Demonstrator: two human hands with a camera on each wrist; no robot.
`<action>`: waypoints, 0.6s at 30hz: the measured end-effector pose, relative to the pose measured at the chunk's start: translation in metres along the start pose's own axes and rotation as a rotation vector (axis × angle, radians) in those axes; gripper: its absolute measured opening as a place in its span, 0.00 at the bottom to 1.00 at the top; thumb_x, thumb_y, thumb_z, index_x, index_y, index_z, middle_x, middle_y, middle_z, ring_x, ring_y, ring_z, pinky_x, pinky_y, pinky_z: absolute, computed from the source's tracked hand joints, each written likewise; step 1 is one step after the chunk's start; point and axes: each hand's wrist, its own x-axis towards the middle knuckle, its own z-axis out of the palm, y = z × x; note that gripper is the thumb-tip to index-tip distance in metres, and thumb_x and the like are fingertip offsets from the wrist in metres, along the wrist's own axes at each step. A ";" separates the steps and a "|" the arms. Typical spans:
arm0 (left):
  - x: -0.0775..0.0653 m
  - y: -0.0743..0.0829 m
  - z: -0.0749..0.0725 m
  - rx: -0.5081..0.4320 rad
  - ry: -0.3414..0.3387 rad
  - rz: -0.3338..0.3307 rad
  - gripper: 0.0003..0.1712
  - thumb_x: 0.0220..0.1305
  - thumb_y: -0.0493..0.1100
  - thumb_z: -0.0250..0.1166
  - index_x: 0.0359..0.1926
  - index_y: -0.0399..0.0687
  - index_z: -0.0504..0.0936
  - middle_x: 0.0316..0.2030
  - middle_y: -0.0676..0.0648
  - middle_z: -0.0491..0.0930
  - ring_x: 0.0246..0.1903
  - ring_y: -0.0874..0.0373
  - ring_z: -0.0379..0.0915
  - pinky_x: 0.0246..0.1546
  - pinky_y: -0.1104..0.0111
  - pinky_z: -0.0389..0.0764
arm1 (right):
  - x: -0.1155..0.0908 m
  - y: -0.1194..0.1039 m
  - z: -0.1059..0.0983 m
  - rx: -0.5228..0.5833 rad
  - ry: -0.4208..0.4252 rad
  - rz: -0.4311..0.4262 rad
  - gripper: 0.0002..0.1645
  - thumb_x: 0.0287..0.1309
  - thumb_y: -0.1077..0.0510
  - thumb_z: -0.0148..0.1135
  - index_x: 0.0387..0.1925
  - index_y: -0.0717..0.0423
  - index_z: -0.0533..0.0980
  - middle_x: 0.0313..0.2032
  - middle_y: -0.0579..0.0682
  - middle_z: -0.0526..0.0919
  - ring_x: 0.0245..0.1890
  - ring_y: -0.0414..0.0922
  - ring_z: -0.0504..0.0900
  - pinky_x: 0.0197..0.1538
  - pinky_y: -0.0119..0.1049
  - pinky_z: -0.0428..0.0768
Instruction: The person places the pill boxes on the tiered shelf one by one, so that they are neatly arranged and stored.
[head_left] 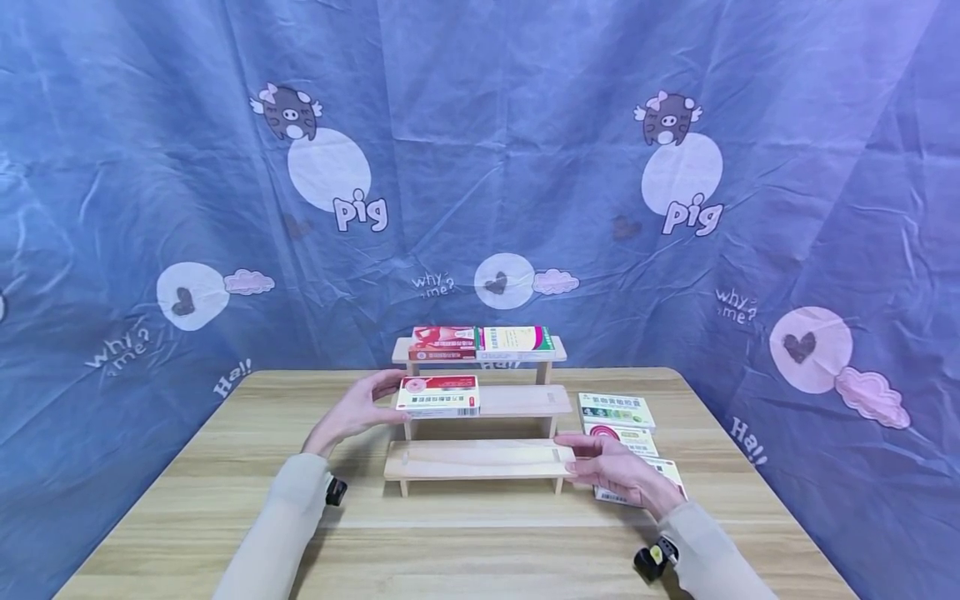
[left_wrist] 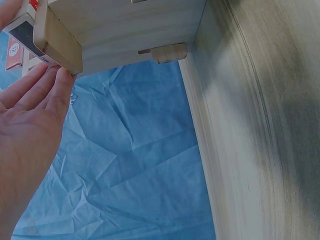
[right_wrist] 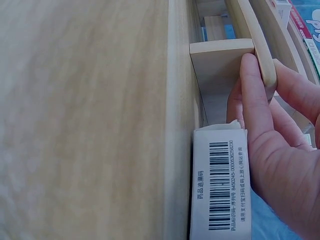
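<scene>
On the left part of a three-step wooden rack's middle step [head_left: 525,401] sits a red-and-white medicine box [head_left: 438,397]. My left hand [head_left: 362,412] grips this box at its left end. In the left wrist view, the fingers [left_wrist: 52,92] also lie against the step's end. My right hand [head_left: 618,468] pinches the right end of the lowest step [head_left: 480,458], thumb and fingers on either side of the board [right_wrist: 257,45]. Close below that hand in the right wrist view stands a white box end [right_wrist: 220,185] with a barcode.
Two medicine boxes, one red [head_left: 443,342] and one white-and-green [head_left: 515,342], lie on the top step. Right of the rack, several more boxes [head_left: 617,410] lie in a column on the wooden table [head_left: 480,550]. A blue printed cloth [head_left: 480,167] hangs behind.
</scene>
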 end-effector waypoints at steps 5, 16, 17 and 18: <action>-0.002 0.002 0.001 -0.026 0.003 -0.032 0.53 0.45 0.43 0.79 0.70 0.37 0.62 0.68 0.35 0.66 0.67 0.38 0.63 0.69 0.46 0.64 | -0.001 -0.001 0.002 0.025 -0.004 0.004 0.37 0.59 0.73 0.57 0.69 0.71 0.59 0.52 0.55 0.82 0.49 0.49 0.84 0.56 0.41 0.82; -0.003 -0.004 -0.006 -0.186 0.162 -0.071 0.36 0.61 0.45 0.69 0.66 0.34 0.68 0.62 0.33 0.73 0.60 0.43 0.74 0.58 0.66 0.79 | -0.001 -0.003 0.002 -0.100 0.011 -0.020 0.36 0.60 0.69 0.61 0.68 0.71 0.61 0.53 0.56 0.79 0.48 0.47 0.84 0.54 0.40 0.84; -0.003 -0.003 -0.007 -0.182 0.182 -0.078 0.35 0.62 0.45 0.69 0.65 0.34 0.69 0.61 0.33 0.74 0.58 0.46 0.75 0.56 0.67 0.80 | -0.001 -0.004 0.001 -0.134 0.015 -0.029 0.35 0.60 0.68 0.61 0.67 0.71 0.62 0.53 0.56 0.78 0.47 0.46 0.83 0.53 0.39 0.84; -0.003 -0.003 -0.008 -0.187 0.202 -0.085 0.33 0.62 0.44 0.68 0.64 0.33 0.70 0.59 0.33 0.75 0.55 0.49 0.77 0.54 0.67 0.81 | -0.001 -0.005 0.001 -0.173 0.020 -0.039 0.34 0.60 0.67 0.62 0.66 0.71 0.64 0.53 0.57 0.77 0.47 0.45 0.83 0.52 0.38 0.84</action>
